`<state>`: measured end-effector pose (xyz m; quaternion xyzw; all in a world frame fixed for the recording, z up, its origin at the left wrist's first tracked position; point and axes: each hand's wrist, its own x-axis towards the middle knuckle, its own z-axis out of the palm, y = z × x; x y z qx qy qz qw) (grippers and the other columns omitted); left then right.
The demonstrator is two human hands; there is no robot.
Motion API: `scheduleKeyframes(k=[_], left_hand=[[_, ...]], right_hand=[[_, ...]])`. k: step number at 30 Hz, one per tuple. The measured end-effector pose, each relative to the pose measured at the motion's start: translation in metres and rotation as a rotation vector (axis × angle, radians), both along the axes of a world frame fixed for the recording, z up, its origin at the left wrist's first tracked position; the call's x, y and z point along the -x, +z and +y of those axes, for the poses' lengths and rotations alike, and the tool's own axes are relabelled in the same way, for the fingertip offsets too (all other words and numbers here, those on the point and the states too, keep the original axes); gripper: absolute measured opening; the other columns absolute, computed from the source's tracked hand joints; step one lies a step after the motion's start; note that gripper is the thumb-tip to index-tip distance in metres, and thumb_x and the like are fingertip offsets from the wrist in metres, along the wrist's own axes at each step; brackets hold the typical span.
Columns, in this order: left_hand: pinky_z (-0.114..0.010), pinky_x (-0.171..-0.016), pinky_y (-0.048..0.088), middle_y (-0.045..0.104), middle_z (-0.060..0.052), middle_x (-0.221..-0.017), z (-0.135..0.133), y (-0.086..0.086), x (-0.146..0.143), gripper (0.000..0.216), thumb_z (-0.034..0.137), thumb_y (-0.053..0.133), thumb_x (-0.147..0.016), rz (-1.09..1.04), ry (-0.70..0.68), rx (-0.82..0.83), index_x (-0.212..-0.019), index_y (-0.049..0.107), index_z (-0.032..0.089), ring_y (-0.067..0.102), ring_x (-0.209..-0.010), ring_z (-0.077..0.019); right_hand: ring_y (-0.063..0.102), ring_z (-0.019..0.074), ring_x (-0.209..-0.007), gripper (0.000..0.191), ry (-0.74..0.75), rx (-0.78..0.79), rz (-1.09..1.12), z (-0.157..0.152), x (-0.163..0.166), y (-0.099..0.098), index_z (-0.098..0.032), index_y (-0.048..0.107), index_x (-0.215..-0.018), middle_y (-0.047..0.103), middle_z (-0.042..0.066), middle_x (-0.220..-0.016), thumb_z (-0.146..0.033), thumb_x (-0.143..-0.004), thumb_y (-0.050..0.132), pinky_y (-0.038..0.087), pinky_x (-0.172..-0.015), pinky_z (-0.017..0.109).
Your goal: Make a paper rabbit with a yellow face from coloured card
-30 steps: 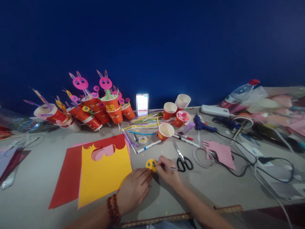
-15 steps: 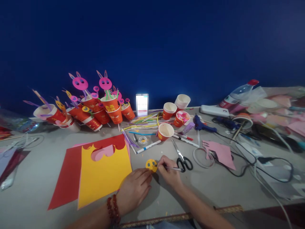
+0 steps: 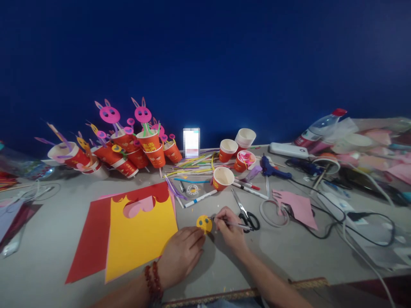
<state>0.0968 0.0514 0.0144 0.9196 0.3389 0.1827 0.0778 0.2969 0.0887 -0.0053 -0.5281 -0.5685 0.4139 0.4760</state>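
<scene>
A small yellow paper circle [image 3: 204, 223] with two dark eye spots lies flat on the table. My left hand [image 3: 184, 250] rests palm down, its outstretched fingertips on the circle's lower left edge. My right hand [image 3: 229, 226] grips a slim pen [image 3: 239, 224] whose tip points left, close to the circle's right edge; whether it touches the paper I cannot tell. Black-handled scissors [image 3: 245, 214] lie just beyond the right hand. Left of my left hand is a yellow paper sheet [image 3: 138, 239] with curved bites cut from its top, over a red sheet [image 3: 88, 239].
Red paper cups [image 3: 149, 143] with pink rabbit faces stand at the back left. Pipe cleaners [image 3: 195, 164], a marker [image 3: 201, 199] and an open cup [image 3: 223, 178] lie ahead. To the right are a glue gun [image 3: 272, 167], a tape ring [image 3: 273, 212], pink paper [image 3: 298, 205] and cables.
The pen and my right hand have shifted slightly right, away from the circle's face, uncovering more of it. My left hand stays nearly in place.
</scene>
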Motion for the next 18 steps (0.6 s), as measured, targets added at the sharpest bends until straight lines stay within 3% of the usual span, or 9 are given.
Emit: scheduleKeyframes(k=[4, 7, 11, 13, 18], left_hand=[[-0.042, -0.095, 0.054, 0.066, -0.012, -0.118, 0.0, 0.0, 0.001, 0.026, 0.018, 0.053, -0.092, -0.002, -0.01, 0.02, -0.116, 0.059, 0.011, 0.06, -0.112, -0.026], [-0.042, -0.096, 0.053, 0.067, -0.012, -0.117, 0.0, -0.001, 0.002, 0.027, 0.019, 0.052, -0.093, -0.041, -0.001, 0.036, -0.118, 0.059, 0.012, 0.06, -0.113, -0.0258], [-0.041, -0.099, 0.052, 0.065, -0.013, -0.121, 0.002, -0.001, 0.005, 0.028, 0.018, 0.05, -0.094, -0.14, 0.015, 0.049, -0.121, 0.058, 0.014, 0.058, -0.116, -0.0248], [-0.04, -0.099, 0.051, 0.064, -0.012, -0.122, 0.003, 0.002, 0.007, 0.028, 0.016, 0.05, -0.094, -0.179, 0.023, 0.069, -0.121, 0.058, 0.015, 0.056, -0.116, -0.0244], [-0.039, -0.092, 0.051, 0.064, -0.008, -0.11, 0.01, 0.016, 0.017, 0.021, 0.014, 0.049, -0.094, -0.192, 0.139, 0.138, -0.11, 0.06, 0.02, 0.059, -0.104, -0.0225]], right_hand=[[0.051, 0.0128, -0.049, 0.007, -0.06, 0.033, 0.086, 0.001, 0.002, -0.002, -0.022, 0.053, -0.08, 0.053, -0.005, -0.057, -0.027, -0.084, 0.055, 0.042, -0.048, 0.023], [0.053, 0.0142, -0.051, 0.012, -0.063, 0.001, 0.013, 0.001, -0.002, -0.002, -0.022, 0.055, -0.08, 0.055, -0.003, -0.059, -0.031, -0.087, 0.056, 0.044, -0.048, 0.024], [0.065, 0.021, -0.076, 0.011, 0.046, -0.173, -0.343, 0.0, -0.026, 0.003, -0.021, 0.064, -0.095, 0.068, 0.005, -0.086, -0.024, -0.09, 0.054, 0.052, -0.067, 0.03], [0.065, 0.0245, -0.09, 0.023, 0.056, -0.309, -0.566, 0.0, -0.042, 0.006, -0.023, 0.066, -0.106, 0.069, 0.008, -0.099, -0.016, -0.09, 0.05, 0.052, -0.078, 0.035], [0.062, 0.0281, -0.095, 0.042, 0.056, -0.427, -0.953, 0.005, -0.07, 0.008, -0.019, 0.063, -0.118, 0.07, 0.012, -0.107, -0.002, -0.085, 0.043, 0.051, -0.084, 0.041]])
